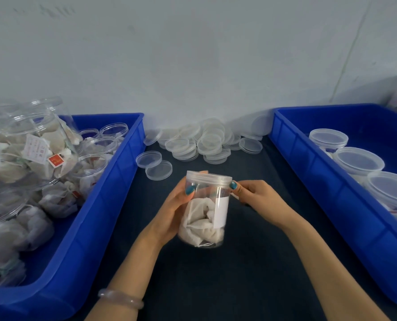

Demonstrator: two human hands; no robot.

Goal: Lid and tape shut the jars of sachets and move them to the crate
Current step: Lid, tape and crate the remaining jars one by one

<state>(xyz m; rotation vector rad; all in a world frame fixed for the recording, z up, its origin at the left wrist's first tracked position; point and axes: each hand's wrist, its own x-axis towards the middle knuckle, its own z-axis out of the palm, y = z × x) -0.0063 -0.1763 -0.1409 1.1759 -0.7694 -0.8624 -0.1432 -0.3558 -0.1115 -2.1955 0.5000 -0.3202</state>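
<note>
A clear plastic jar [204,212] holding white sachets is held above the dark table in the middle of the view, with a clear lid [208,177] on its top. My left hand [172,212] grips the jar's side, thumb near the lid's rim. My right hand [255,198] pinches at the rim on the jar's right side; whether tape lies under its fingers I cannot tell. The blue crate [308,172] on the right holds lidded jars [358,162].
A blue crate [114,181] on the left is piled with open jars [30,147] of sachets. A heap of loose clear lids [204,142] lies by the wall between the crates, and two more lids [154,164] lie nearer. A bracelet [121,298] is on my left wrist.
</note>
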